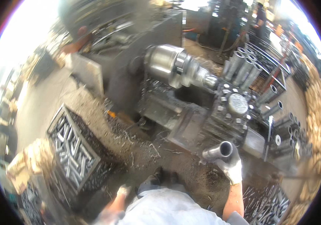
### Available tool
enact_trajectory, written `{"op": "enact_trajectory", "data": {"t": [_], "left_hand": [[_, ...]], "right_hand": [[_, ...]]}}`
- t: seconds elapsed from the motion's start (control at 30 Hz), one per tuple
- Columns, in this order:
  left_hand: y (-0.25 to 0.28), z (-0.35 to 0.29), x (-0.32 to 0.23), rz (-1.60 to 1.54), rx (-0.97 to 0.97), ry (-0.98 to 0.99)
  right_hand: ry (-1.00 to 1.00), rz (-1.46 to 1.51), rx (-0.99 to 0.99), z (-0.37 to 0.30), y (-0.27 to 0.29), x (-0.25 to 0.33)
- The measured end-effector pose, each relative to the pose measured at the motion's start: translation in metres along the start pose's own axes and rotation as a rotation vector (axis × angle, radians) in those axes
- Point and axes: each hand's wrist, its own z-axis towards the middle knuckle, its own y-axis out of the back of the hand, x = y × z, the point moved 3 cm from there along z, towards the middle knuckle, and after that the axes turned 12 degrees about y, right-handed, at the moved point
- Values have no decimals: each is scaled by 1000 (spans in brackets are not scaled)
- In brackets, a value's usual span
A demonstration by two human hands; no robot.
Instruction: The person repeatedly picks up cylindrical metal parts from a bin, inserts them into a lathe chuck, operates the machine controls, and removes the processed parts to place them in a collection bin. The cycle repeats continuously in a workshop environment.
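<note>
A short grey metal tube is in my gloved right hand, its open end turned up and to the right. The fingers close around its side, in front of the lathe and near its carriage. My left hand, also in a pale glove, hangs low beside my body with nothing visible near it; it is blurred and its fingers are not clear. Ahead of me, the lathe's shiny chuck is smeared by blur. To its right sits the tool post with its round top and several bolts.
On the left stands a metal crate of short rods, beside crumpled brown sacking. Upright tubes and more tubes stand at right. Metal chips litter the floor. Another person is far back.
</note>
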Motion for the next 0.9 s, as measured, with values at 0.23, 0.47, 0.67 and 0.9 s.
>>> {"op": "enact_trajectory", "data": {"t": [0.23, 0.47, 0.67, 0.9], "left_hand": [[-163, -97, 178, 101, 132, 142], [-141, -209, 158, -1175, -35, 808], [-272, -301, 210, -1509, 89, 1203], [-448, -415, 160, -2067, 90, 1704]], "right_hand": [[164, 187, 109, -4, -73, 36], [331, 278, 875, -79, -264, 130], [547, 313, 1218, -183, -380, 272], [851, 572, 1415, -296, -449, 381]]}}
